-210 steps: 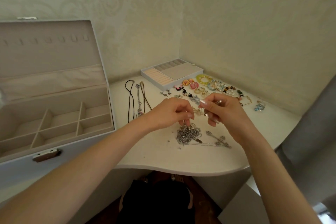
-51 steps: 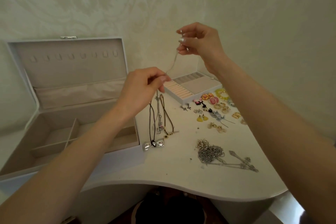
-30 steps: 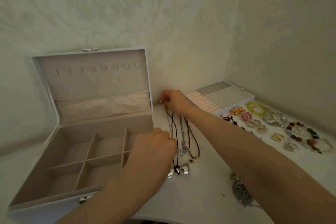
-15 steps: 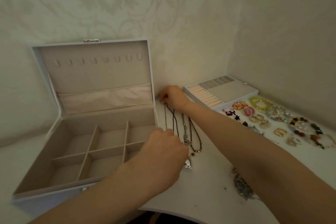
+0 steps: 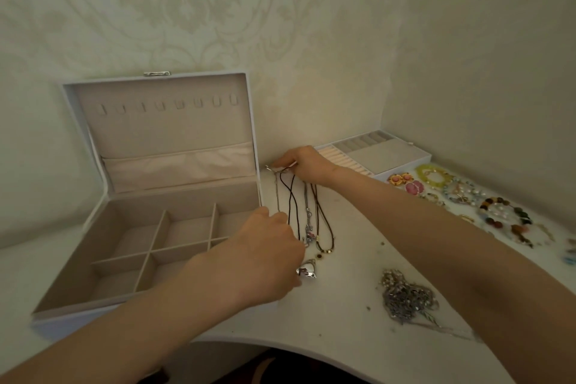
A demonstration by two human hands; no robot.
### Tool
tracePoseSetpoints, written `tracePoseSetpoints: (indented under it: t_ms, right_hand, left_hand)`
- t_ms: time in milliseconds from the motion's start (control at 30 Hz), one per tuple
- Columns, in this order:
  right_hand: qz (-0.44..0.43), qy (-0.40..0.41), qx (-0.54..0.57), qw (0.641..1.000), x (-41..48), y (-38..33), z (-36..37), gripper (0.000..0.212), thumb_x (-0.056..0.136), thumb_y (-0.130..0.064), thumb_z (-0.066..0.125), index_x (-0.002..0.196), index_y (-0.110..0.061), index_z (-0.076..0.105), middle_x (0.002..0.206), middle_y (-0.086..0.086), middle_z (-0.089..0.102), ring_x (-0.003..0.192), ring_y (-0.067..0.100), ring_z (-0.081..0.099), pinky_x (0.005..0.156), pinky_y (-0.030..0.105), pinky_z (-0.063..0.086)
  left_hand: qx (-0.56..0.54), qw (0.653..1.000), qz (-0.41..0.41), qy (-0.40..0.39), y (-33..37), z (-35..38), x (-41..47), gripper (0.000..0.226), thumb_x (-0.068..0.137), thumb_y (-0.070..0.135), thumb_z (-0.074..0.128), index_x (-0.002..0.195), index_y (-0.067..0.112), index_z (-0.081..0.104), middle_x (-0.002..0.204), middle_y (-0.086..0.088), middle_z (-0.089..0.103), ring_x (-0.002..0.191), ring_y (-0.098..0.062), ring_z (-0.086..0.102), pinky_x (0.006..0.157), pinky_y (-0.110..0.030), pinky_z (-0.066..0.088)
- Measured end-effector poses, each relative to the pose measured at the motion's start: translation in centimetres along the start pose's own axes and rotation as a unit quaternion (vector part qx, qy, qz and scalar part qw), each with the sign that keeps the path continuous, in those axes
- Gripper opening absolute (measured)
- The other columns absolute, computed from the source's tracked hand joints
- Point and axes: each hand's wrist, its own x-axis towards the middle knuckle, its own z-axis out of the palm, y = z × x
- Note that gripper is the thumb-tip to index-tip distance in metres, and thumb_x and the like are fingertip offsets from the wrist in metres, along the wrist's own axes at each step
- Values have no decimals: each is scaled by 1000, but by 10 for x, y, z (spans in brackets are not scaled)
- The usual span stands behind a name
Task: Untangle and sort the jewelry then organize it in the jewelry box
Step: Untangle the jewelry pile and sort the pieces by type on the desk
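Head view, right hand: my right hand reaches to the back of the white tabletop, thumb and forefinger pinched narrow on the top end of a thin silver chain.
Head view, left hand: my left hand sits nearer me with its fingers curled, and it looks closed on the chain's lower end where that meets my forefinger. The fingertips themselves are hidden under my knuckles.
Why held so: with one end in each hand the chain runs straight and flat, so I judge it is being laid out where it cannot knot again.
Where the chain lies: on the tabletop just beside the right wall of the open white jewelry box with beige lining. It is leftmost in a row with a black cord necklace, a silver charm chain and a brown beaded cord necklace.
Box: lid up, with a row of small hooks across it and divided compartments below.
Around: a beige ring tray at the back, with pink and orange earrings and beaded bracelets to the right.
In the way: a silver heart pendant touches my left fingers and the black cord lies just beside the chain, so either could snag. A tangled heap of silver chains waits near my right forearm.
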Motion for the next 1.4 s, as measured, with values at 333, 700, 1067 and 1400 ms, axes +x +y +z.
tracePoseSetpoints:
  t_ms: [333, 700, 1067, 1400]
  right_hand:
    - [15, -12, -24, 1000, -75, 14, -55, 23, 90, 3, 56, 101, -7, 74, 108, 8, 71, 101, 13, 63, 92, 18, 45]
    - [-71, -44, -246, 966, -106, 41, -32, 51, 79, 12, 46, 118, -15, 68, 120, 11, 65, 113, 29, 55, 98, 37, 38]
    - [-34, -61, -170, 983, -165, 28, -45, 65, 78, 21, 38, 129, -14, 59, 140, 9, 51, 137, 15, 37, 116, 31, -9]
    - [44, -87, -23, 995, -217, 14, -70, 82, 70, 25, 31, 140, -16, 43, 112, 0, 70, 131, -1, 35, 116, 24, 9]
  left_hand:
    - [-30, 999, -19, 39, -1, -1, 4, 31, 100, 37, 34, 109, 16, 55, 106, -6, 60, 107, -25, 52, 80, -30, 30]
    - [-113, 980, -66, 149, 1, -16, 11, 23, 99, 38, 36, 103, 21, 50, 103, -2, 61, 98, -25, 57, 66, -28, 31]
    - [-141, 968, -93, 186, 7, -14, 43, 22, 100, 27, 34, 108, 20, 53, 104, -1, 64, 98, -22, 57, 66, -29, 32]
    - [-327, 945, 9, -11, 19, 3, 73, 48, 97, 11, 39, 141, 17, 21, 144, 8, 43, 129, -19, 41, 105, -36, 35]
